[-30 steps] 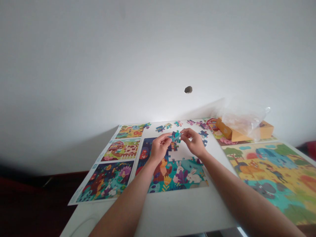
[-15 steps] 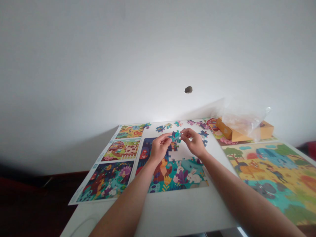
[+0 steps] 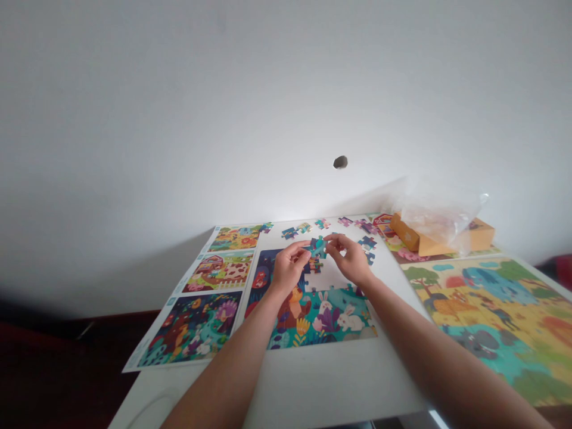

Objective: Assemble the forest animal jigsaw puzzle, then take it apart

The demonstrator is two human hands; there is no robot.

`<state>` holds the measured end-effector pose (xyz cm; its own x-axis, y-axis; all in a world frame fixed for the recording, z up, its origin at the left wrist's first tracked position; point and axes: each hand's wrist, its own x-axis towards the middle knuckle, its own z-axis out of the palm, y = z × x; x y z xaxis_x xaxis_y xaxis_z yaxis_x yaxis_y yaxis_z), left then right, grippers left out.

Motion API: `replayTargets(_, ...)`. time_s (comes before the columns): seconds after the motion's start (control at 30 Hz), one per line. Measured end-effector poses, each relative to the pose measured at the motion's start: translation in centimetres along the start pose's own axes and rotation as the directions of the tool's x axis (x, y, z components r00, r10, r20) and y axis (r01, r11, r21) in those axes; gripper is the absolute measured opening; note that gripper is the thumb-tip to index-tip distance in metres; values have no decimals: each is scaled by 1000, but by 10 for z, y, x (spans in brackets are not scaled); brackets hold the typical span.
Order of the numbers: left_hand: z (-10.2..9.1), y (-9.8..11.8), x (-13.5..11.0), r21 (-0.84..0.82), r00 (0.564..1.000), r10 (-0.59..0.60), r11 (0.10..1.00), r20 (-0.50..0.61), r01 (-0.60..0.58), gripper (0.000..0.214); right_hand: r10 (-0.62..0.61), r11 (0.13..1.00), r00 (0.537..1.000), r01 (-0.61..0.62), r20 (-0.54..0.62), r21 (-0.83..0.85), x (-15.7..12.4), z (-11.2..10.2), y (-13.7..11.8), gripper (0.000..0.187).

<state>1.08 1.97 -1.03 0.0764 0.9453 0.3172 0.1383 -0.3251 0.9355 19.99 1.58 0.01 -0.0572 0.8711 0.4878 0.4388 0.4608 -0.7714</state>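
Nearest is the bare front of one white surface (image 3: 313, 381), with two forearms reaching over it. To the right lies one large savanna picture (image 3: 500, 322), showing one blue elephant and one grey hippo. To the left lies one sheet (image 3: 161, 322) bearing three printed pictures. Between them is one partly built puzzle (image 3: 330, 322) with two white rabbits along its near part and a white gap behind them.

Two hands meet over its far part. The left hand (image 3: 287, 271) and right hand (image 3: 355, 263) both have a pinching grip, grasping opposite sides of one teal piece (image 3: 319, 245); whether it is single or several joined, or touches the puzzle, I cannot tell.

Beyond and to the right of the hands lie at least eight loose pieces (image 3: 289, 233), some touching, so an exact count is unclear. At far right, one yellow box (image 3: 482, 235) with one clear plastic bag (image 3: 440, 211) sits on one farm picture (image 3: 413, 255). Farthest is one wall (image 3: 223, 119) with one hole (image 3: 340, 162).
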Motion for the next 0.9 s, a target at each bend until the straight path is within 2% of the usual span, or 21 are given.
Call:
replayTargets(0.17,1,-2,1,4,999,-34,999,13,34,34,-94,987,990,107,108,-123,0,2,6,40)
replayTargets(0.27,2,-3,2,39,997,-77,996,14,76,37,-120,973,982,146,149,-178,0,4,12,42)
replayTargets(0.37,2,-5,2,69,995,-100,993,29,98,39,-89,961,978,133,188,-241,0,5,16,44)
replayTargets(0.47,2,-7,2,108,996,-73,992,59,66,36,5,933,980,66,199,-353,0,3,16,40)
replayTargets(0.6,1,-7,3,142,995,-59,989,77,48,32,180,812,975,-74,129,-579,4,-6,15,30)
replayTargets(0.7,2,-9,3,149,995,-64,988,78,52,32,257,747,964,-155,66,-646,10,-18,20,32)
replayTargets(0.77,2,-11,3,158,995,-60,986,85,46,32,286,702,957,-244,-49,-670,13,-28,26,33)
replayTargets(0.83,3,-14,3,154,993,-54,987,102,38,32,318,634,930,-353,-184,-688,14,-36,33,35)
replayTargets(0.9,3,-17,3,149,992,-52,988,115,34,32,368,592,904,-408,-217,-696,15,-41,40,37)
